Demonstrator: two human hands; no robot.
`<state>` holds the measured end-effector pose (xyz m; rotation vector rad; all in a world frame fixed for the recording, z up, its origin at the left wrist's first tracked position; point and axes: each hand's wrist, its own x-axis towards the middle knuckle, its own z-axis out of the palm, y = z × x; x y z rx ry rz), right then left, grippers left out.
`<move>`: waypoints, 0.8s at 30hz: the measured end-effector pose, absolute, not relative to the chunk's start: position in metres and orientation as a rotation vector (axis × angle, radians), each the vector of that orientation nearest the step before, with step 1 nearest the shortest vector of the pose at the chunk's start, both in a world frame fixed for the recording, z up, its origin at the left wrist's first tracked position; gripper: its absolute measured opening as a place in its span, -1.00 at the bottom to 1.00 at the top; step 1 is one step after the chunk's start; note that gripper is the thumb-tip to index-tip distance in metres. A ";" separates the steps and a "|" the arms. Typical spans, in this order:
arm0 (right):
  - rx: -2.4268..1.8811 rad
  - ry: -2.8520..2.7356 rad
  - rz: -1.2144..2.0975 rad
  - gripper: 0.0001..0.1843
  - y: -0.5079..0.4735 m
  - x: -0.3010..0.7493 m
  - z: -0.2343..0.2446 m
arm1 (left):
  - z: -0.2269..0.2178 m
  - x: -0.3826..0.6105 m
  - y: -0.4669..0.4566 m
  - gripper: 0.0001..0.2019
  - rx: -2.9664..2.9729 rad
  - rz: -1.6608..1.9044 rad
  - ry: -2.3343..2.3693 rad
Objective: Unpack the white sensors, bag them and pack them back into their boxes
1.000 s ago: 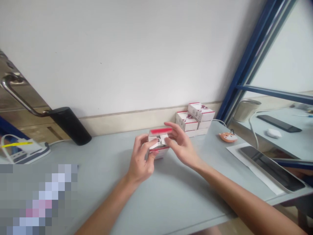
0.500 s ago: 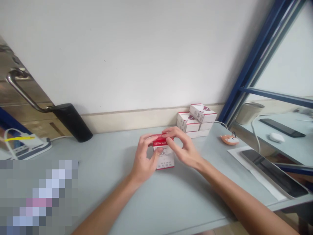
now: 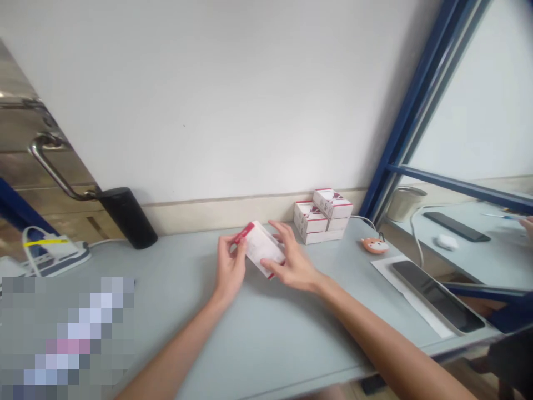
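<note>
A small white box with red edges [image 3: 260, 254] is tilted above the grey table [image 3: 291, 333], held between both hands. My left hand [image 3: 230, 271] pinches its red upper-left end with thumb and fingers. My right hand [image 3: 291, 261] cups its lower right side, fingers curled round it. A stack of several like boxes [image 3: 322, 215] stands against the wall just right of my hands.
A black cylinder [image 3: 127, 216] leans at the back left by a white power strip [image 3: 54, 255]. To the right lie a small orange animal figure [image 3: 375, 244], a phone on white paper [image 3: 437, 289], and a blue frame [image 3: 400, 122]. Beyond it is another desk.
The box stood upright on the table with its top being pressed shut; now it is lifted and tipped over to the right between both hands.
</note>
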<state>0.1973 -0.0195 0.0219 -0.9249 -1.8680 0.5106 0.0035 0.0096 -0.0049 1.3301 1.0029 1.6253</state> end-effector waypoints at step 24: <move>-1.136 -2.430 0.172 -0.39 -0.003 0.125 -0.008 | 0.005 -0.076 0.043 -0.75 1.991 1.146 2.028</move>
